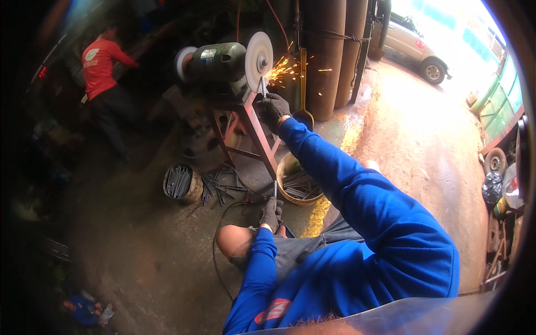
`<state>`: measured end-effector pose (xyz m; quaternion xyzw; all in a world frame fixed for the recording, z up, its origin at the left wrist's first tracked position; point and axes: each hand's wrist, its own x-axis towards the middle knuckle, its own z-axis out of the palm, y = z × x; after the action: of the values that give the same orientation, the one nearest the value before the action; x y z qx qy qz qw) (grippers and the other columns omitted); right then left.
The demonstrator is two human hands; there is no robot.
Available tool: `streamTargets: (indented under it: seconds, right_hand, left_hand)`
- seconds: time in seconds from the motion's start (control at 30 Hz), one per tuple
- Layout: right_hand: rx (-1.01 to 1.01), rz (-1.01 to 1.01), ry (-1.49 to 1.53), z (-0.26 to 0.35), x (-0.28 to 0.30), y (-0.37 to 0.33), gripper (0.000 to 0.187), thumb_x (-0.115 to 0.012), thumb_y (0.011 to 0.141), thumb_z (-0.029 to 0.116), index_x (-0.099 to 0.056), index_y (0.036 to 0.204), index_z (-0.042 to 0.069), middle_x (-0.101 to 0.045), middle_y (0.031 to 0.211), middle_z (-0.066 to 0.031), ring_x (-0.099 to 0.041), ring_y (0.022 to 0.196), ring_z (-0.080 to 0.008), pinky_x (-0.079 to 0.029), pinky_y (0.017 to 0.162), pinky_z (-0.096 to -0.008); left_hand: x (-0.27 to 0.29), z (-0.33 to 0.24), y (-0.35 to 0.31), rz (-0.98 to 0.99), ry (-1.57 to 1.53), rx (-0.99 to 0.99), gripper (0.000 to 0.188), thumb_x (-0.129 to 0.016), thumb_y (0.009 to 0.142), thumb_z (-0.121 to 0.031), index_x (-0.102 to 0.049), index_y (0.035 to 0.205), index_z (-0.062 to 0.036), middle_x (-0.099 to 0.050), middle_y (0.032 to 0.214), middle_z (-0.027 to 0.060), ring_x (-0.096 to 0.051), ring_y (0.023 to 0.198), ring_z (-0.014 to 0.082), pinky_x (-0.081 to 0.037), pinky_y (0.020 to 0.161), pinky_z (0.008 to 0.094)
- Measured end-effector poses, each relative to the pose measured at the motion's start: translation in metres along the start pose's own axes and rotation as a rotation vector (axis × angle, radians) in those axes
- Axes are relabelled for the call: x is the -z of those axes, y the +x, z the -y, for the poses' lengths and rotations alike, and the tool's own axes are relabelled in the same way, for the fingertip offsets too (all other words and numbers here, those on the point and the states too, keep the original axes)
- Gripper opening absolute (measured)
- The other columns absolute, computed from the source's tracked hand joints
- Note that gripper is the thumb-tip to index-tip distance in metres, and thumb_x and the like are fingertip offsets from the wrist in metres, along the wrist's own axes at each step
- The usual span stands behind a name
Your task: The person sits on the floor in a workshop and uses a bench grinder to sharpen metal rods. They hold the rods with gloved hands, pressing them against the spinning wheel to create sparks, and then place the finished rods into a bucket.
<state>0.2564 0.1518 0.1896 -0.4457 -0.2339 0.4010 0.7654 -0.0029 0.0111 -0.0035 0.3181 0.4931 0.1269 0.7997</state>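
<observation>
My right hand point(273, 110), in a dark glove, is closed round a short metal rod point(263, 86). The rod's upper end meets the right wheel point(258, 61) of a green bench grinder point(220, 62), and orange sparks point(282, 71) fly off to the right. Lower down, beside my knee, my gloved left hand point(271, 215) grips another metal rod point(275, 190), which points upward. A reddish metal stand point(259, 131) carries the grinder.
A bucket point(194, 190) packed with dark rods stands left of the stand, with loose rods point(216, 187) beside it. Another bucket point(285, 192) of rods is at right. Behind are a shovel point(303, 84) and tall cylinders point(324, 56). A co-worker point(100, 64) is far left. A cable point(215, 245) crosses the floor.
</observation>
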Motion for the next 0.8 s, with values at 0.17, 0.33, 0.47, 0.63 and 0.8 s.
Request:
streamTargets:
  seconds: [0.17, 0.33, 0.47, 0.63, 0.8]
  right_hand:
    - [0.394, 0.059, -0.349, -0.021, 0.023, 0.021, 0.024, -0.064, 0.081, 0.007, -0.062, 0.106, 0.006, -0.061, 0.073, -0.0051, -0.059, 0.056, -0.0165, -0.049, 0.047, -0.0299]
    - [0.306, 0.014, -0.399, -0.022, 0.021, 0.023, 0.027, -0.059, 0.084, 0.003, -0.057, 0.111, -0.001, -0.066, 0.078, -0.0078, -0.064, 0.060, -0.0166, -0.053, 0.049, -0.0282]
    - [0.085, -0.039, -0.237, 0.009, -0.017, -0.013, 0.031, -0.060, 0.082, 0.003, -0.056, 0.112, -0.001, -0.067, 0.080, -0.0060, -0.065, 0.065, -0.0148, -0.055, 0.053, -0.0259]
    - [0.020, -0.032, -0.110, 0.005, -0.016, -0.006, 0.032, -0.068, 0.077, 0.004, -0.059, 0.107, 0.000, -0.066, 0.080, -0.0046, -0.065, 0.066, -0.0129, -0.055, 0.050, -0.0283]
    - [0.205, -0.082, -0.238, -0.007, -0.003, 0.007, 0.020, -0.069, 0.077, 0.006, -0.063, 0.095, 0.003, -0.064, 0.073, -0.0057, -0.063, 0.057, -0.0144, -0.053, 0.044, -0.0302]
  left_hand:
    - [-0.008, 0.002, 0.013, 0.046, 0.097, 0.034, 0.040, -0.052, 0.091, -0.054, -0.062, 0.088, -0.0156, -0.043, 0.054, -0.0081, -0.032, 0.038, 0.0070, -0.031, 0.035, 0.0267]
    - [-0.004, 0.010, 0.024, 0.046, 0.130, 0.018, 0.036, -0.054, 0.092, -0.052, -0.061, 0.089, -0.0172, -0.042, 0.056, -0.0084, -0.029, 0.040, 0.0061, -0.025, 0.038, 0.0250]
    - [0.004, 0.009, 0.019, 0.022, 0.126, 0.022, 0.036, -0.053, 0.093, -0.051, -0.061, 0.090, -0.0161, -0.043, 0.057, -0.0078, -0.029, 0.041, 0.0059, -0.025, 0.039, 0.0249]
    - [0.001, 0.004, 0.010, 0.009, 0.254, 0.038, 0.038, -0.052, 0.093, -0.047, -0.064, 0.089, -0.0115, -0.046, 0.057, -0.0048, -0.035, 0.040, 0.0082, -0.032, 0.038, 0.0271]
    - [-0.008, 0.000, 0.004, 0.037, 0.382, 0.007, 0.040, -0.050, 0.093, -0.046, -0.065, 0.090, -0.0087, -0.048, 0.058, -0.0015, -0.039, 0.040, 0.0103, -0.036, 0.038, 0.0281]
